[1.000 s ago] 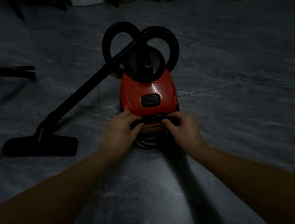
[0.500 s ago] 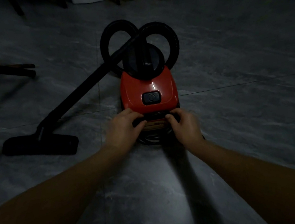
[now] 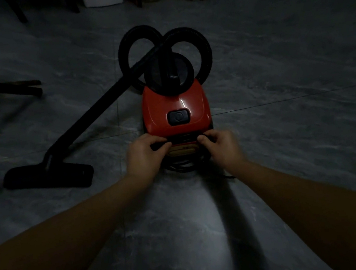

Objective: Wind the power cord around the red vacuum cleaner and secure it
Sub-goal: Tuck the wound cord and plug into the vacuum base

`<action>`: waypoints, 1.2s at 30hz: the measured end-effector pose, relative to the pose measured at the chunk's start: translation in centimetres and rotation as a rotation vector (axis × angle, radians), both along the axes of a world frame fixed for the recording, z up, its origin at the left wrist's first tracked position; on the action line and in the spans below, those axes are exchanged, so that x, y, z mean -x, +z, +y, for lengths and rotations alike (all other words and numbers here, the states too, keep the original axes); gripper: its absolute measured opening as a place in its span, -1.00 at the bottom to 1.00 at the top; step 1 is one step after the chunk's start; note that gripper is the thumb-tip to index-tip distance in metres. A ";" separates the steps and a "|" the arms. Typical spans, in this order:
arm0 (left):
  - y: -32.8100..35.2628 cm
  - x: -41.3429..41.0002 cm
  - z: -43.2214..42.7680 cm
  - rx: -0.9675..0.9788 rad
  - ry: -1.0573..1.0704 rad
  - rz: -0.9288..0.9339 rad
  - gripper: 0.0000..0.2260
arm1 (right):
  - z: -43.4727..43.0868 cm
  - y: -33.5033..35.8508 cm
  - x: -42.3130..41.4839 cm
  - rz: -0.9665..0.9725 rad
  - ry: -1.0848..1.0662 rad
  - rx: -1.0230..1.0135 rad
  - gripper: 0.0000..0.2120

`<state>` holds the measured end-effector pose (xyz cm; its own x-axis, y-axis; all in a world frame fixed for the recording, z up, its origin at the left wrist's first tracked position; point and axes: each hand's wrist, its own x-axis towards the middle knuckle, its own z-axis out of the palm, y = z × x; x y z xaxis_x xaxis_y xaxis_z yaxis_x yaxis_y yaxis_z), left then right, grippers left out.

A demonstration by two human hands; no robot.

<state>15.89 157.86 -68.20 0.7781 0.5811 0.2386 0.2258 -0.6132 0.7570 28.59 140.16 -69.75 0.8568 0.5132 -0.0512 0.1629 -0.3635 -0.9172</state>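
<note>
Our left hand (image 3: 145,154) and right hand (image 3: 221,143) both curl round the cord (image 3: 180,167) at the near end of the red vacuum cleaner (image 3: 175,110), in the middle of the floor (image 3: 296,122). If either grip slackens, we reckon the loops could spring off and the loose tail stay unsecured.

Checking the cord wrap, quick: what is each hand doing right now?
Left hand: closed, pinching the black power cord at the rear of the red vacuum cleaner.
Right hand: closed, pinching the same cord there.
</note>
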 end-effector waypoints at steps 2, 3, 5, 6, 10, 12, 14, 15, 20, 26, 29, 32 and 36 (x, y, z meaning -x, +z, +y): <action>-0.1 0.0 0.0 0.015 0.013 -0.006 -0.87 | 0.1 -0.3 0.2 0.025 -0.024 -0.035 -0.89; -0.2 0.1 0.1 0.034 0.023 -0.006 -0.87 | 0.1 -0.4 0.2 0.033 -0.036 -0.049 -0.88; -0.3 0.0 0.3 0.085 0.046 0.006 -0.88 | 0.1 -0.8 0.2 0.004 -0.053 -0.060 -0.85; -0.4 -0.1 0.3 0.103 0.055 0.011 -0.89 | 0.0 -1.0 0.3 -0.046 -0.060 -0.047 -0.83; -0.5 -0.4 0.0 0.134 0.077 0.008 -0.91 | 0.1 -1.8 0.7 -0.306 -0.071 0.057 -0.83; -0.7 -0.4 0.0 0.123 0.077 0.003 -0.91 | 0.1 -1.9 0.9 -0.355 -0.071 0.065 -0.82; -0.8 -0.4 0.2 0.117 0.079 0.003 -0.92 | 0.1 -1.8 1.2 -0.326 -0.075 0.053 -0.79; -0.9 -0.4 0.2 0.108 0.083 0.001 -0.92 | 0.2 -1.8 1.4 -0.300 -0.081 0.042 -0.75; -0.9 -0.5 -0.1 0.061 0.089 -0.017 -0.93 | 0.4 -1.2 1.7 -0.162 -0.134 -0.050 -0.60; -0.9 0.1 0.2 0.002 0.023 -0.028 -0.92 | 0.2 -1.7 0.6 0.141 -0.215 -0.107 -0.80; -1.1 0.4 0.4 -0.038 -0.018 -0.028 -0.91 | 0.2 -1.4 0.5 0.231 -0.232 -0.119 -0.84; -1.3 0.4 0.6 -0.053 -0.037 -0.035 -0.90 | 0.5 -1.1 0.5 0.285 -0.275 -0.162 -0.87; -1.4 0.2 0.5 -0.072 -0.049 -0.029 -0.89 | 1.4 -0.7 1.2 0.011 -0.312 -0.124 -0.90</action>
<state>15.65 158.40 -69.56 0.7972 0.5233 0.3010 0.1732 -0.6758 0.7164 27.34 141.56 -70.43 0.9733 0.2292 -0.0146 0.0517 -0.2802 -0.9586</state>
